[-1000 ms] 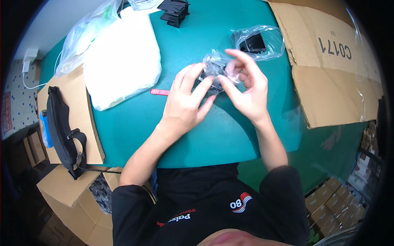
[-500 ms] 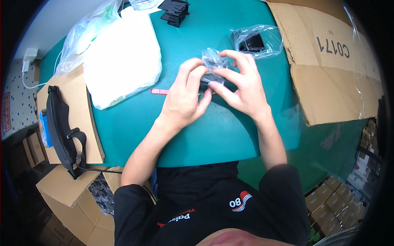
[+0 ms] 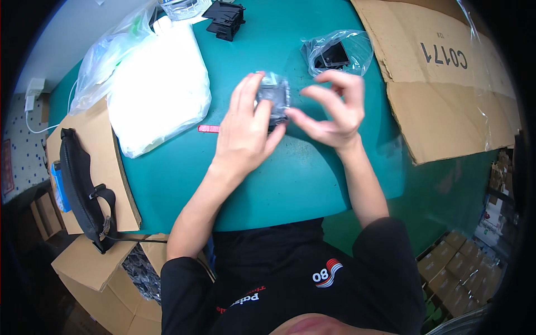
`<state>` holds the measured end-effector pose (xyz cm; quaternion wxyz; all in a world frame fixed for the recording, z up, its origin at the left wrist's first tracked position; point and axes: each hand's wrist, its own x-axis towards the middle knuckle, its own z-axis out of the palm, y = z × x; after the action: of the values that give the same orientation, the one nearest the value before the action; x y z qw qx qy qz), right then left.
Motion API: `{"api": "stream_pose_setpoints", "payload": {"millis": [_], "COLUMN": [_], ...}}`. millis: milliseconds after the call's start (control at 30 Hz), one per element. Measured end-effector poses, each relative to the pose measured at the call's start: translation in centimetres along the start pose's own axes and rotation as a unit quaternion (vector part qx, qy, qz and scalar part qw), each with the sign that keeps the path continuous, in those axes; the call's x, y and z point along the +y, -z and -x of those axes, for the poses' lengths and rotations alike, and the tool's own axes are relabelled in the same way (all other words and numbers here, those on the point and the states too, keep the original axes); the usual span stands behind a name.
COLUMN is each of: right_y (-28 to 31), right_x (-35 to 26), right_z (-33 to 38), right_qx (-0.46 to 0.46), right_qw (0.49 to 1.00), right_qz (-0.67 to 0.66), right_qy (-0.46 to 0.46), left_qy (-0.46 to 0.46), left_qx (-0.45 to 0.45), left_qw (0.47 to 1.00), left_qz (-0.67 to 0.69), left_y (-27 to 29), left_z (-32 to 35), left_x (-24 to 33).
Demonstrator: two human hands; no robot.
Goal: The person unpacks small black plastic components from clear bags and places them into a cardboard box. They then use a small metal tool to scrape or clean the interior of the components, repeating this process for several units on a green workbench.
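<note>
A small dark part in a clear plastic bag (image 3: 277,96) is on the green table, in front of me. My left hand (image 3: 241,125) is closed on its left side, fingers along the far edge and thumb at the near corner. My right hand (image 3: 339,111) is just to the right, fingers spread and curved, blurred a little. Its thumb tip comes up to the bag's right edge; whether it touches, I cannot tell. A red strip (image 3: 208,129) sticks out from beside my left hand.
Another clear bag with a black part (image 3: 333,54) lies beyond my right hand. A black plastic piece (image 3: 225,21) is at the back. White plastic sacking (image 3: 162,89) and a black belt pouch (image 3: 78,184) are on the left, a large cardboard box (image 3: 435,106) on the right.
My right hand has let go of the bag and drawn off to the right, its fingers opening. The bag now looks flatter, with my left hand still on it.
</note>
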<state>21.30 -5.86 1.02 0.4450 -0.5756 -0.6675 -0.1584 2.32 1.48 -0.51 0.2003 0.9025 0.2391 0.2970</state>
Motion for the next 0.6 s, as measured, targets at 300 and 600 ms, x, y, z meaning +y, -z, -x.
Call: {"api": "stream_pose_setpoints", "payload": {"millis": [300, 600], "right_y": [0.4, -0.9], "right_x": [2.0, -2.3], "right_z": [-0.3, 0.4], "right_qx": [0.014, -0.007], "right_qw": [0.989, 0.987], "right_qz": [0.109, -0.116], "right_qy": [-0.099, -0.109], "left_qy": [0.015, -0.005], "left_qx": [0.020, 0.011], "left_qw": [0.998, 0.999], "left_qz": [-0.059, -0.033], "left_y": [1.2, 0.6], "left_z": [0.6, 0.5], "left_x": [-1.2, -0.9]}}
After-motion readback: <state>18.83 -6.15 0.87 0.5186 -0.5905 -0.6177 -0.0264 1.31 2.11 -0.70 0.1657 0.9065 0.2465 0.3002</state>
